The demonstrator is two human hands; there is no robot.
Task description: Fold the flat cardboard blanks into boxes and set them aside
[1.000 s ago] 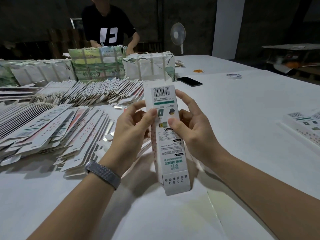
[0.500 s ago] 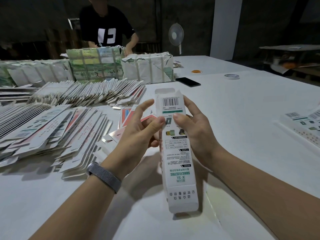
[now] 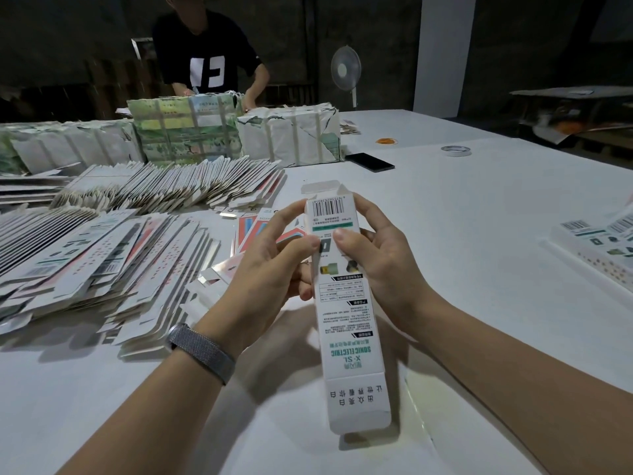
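One box (image 3: pixel 346 303) opened into tube, both end flaps unclosed. Left hand (image 3: pixel 270 269) and right hand (image 3: pixel 380 265) pinch it. Left of box, big heap of flat blanks (image 3: pixel 102 255) untouched on counter (image 3: pixel 479 234).

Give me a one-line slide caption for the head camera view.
Both hands, left hand and right hand, grip a half-formed carton above the table, beside stacked flat blanks.

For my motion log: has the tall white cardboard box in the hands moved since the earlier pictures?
Yes. The tall white cardboard box shifted rightward and nearer, away from the black phone.
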